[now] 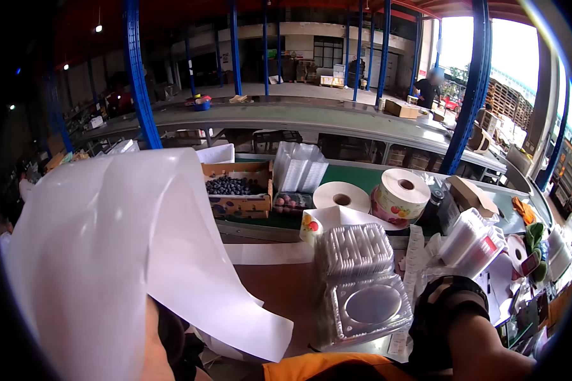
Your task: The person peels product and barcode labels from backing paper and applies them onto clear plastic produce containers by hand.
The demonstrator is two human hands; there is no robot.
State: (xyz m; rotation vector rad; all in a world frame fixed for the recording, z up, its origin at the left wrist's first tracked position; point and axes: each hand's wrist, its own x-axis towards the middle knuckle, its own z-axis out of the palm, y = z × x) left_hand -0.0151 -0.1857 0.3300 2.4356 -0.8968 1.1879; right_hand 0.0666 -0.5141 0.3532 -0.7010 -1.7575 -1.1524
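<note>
A wide glossy white paper strip (102,254) arches up close to the camera on the left, its free end hanging over the bench. My left forearm (151,349) rises behind it; the paper hides my left hand and its fingers. My right hand (442,314), in a black glove, is at the right of the stacked clear plastic clamshell boxes (356,251). Its fingers are too dark and turned away to make out. A clamshell lid (372,308) with an oval centre lies at the front of that stack.
Behind the bench runs a green conveyor (368,162). On it stand a carton of dark blue fruit (235,186), upright clear trays (299,166) and label rolls (405,187). More plastic boxes (473,241) are at right. A person (429,89) stands in the background; blue posts (470,89) rise nearby.
</note>
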